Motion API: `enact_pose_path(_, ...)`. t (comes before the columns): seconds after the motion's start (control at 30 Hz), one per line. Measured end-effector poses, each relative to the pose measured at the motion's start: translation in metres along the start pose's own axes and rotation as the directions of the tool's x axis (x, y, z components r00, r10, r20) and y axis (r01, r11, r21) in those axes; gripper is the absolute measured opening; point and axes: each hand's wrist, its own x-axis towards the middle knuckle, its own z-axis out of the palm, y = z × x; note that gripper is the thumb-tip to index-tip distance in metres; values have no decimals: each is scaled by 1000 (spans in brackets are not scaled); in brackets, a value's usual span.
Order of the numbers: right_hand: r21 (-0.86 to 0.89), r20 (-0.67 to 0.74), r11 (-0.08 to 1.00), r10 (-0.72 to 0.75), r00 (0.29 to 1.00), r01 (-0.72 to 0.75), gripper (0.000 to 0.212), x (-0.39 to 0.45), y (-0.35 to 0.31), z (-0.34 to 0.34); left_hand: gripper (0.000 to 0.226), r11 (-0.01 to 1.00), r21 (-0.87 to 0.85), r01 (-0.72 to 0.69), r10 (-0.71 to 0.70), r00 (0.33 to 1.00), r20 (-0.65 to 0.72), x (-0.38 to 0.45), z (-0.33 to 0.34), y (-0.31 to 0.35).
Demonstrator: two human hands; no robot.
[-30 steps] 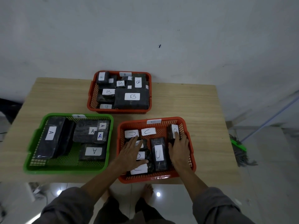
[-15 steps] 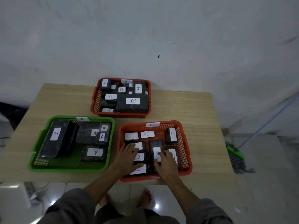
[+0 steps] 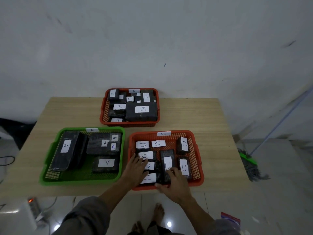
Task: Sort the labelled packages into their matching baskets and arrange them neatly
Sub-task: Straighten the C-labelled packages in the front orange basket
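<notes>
Three baskets of black wrapped packages stand on the wooden table [image 3: 194,114]. The green basket [image 3: 50,150] at left holds packages labelled A, and the red basket [image 3: 103,109] at the back holds B packages. In the orange basket [image 3: 196,150] at front right lie several C packages. My left hand [image 3: 135,168] rests flat, fingers apart, on the C packages in the basket's left column. My right hand [image 3: 175,183] lies over the near end of the long middle C package [image 3: 167,158], with its thumb by the basket's near rim.
A wall rises right behind the table. On the floor to the right lies a green mop [image 3: 249,163] with a long handle. A power strip [image 3: 33,203] with cables sits on the floor at lower left. My bare feet are under the table's near edge.
My right hand has left the far right C package and drawn back toward me to the near end of the middle package. My left hand has barely shifted. The view has tilted.
</notes>
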Motion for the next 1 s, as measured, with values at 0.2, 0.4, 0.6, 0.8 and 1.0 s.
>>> enact_pose_path(0.2, -69, 48, 996, -45, 998, 48, 95, -8, -2, 1, 70, 999, -16, -50, 49, 998, -49, -10, -10, -10)
enact_pose_path(0.4, -134, 43, 991, -1, 999, 6, 99, -5, -10, -1, 71, 999, -14, -31, 30, 994, -104, -31, -2, -22)
enact_pose_path(0.6, -72, 60, 997, 24, 998, -19, 93, 5, -13, -7, 80, 994, -89, -56, 47, 994, -100, -34, 2, -33)
enact_pose_path(0.8, -46, 63, 999, 10, 998, -7, 90, 13, -14, -15, 107, 995, -54, -81, 80, 996, -35, -28, 2, -36)
enact_pose_path(1.0, -58, 103, 998, 36, 994, -30, 93, 13, -15, -20, 104, 988, -133, -80, 80, 997, -4, -30, 1, -34)
